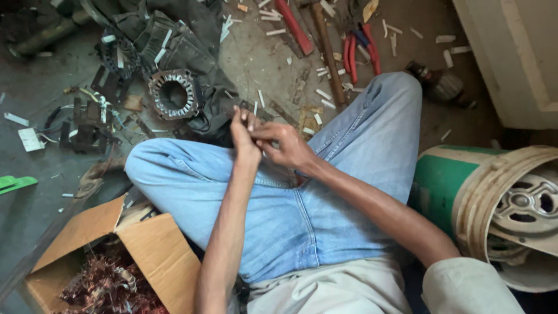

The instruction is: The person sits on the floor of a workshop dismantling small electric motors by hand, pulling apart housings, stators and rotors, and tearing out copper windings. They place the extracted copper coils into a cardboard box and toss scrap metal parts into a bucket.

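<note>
Both hands meet just above the lap, over the blue jeans point(302, 197). Left hand point(244, 136) is closed, with its fingers pinched on a small thin strip point(254, 113). Right hand point(285, 145) is closed too, and its fingertips touch the same strip from the other side. That strip is pale, short and flat, and it stands up a little between the fingers. Most of it is hidden by the fingers, so its full shape cannot be told.

Close by on the left sits an open cardboard box point(145, 244), with a tangle of copper wire point(110, 288) inside. On the right lies a green drum point(447, 186) on its side, with a grey metal wheel part point(526, 203) in its mouth.

Past the knees, on the dirty floor point(261, 58), lies a round metal ring with teeth inside point(173, 93). Dark cloth point(192, 35) is bunched behind it. Many small white strips point(322, 93) are scattered about the floor. Farther off are red-handled pliers point(360, 49), a wooden handle point(328, 52) and a red bar point(295, 26). A green plastic piece point(14, 183) lies at the far left edge.
</note>
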A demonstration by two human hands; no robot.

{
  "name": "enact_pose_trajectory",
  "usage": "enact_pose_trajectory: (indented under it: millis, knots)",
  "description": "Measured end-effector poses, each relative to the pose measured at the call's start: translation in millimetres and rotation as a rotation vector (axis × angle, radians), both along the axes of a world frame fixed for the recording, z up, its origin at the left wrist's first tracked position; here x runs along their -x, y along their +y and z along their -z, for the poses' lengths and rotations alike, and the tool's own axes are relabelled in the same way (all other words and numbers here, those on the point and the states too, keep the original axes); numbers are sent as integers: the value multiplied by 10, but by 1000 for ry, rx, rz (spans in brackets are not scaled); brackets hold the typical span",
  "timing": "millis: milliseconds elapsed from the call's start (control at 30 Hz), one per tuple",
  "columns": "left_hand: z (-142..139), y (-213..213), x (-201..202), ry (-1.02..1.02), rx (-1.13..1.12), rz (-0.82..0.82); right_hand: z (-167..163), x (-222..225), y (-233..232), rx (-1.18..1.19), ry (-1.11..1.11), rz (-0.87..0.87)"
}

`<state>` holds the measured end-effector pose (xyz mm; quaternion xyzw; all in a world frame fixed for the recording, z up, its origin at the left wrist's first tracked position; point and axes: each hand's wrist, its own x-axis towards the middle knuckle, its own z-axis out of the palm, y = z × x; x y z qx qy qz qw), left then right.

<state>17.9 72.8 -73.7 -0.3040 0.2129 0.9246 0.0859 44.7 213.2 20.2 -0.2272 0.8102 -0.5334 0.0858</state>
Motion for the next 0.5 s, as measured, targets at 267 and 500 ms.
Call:
enact_pose_trajectory:
  millis: [267,500]
  knots:
    - [-152,-259,84,98,-28,36,53,734,802,-165,7,272]
    - [-154,-434,161,133,-5,30,371,829,1229,-533,-84,138]
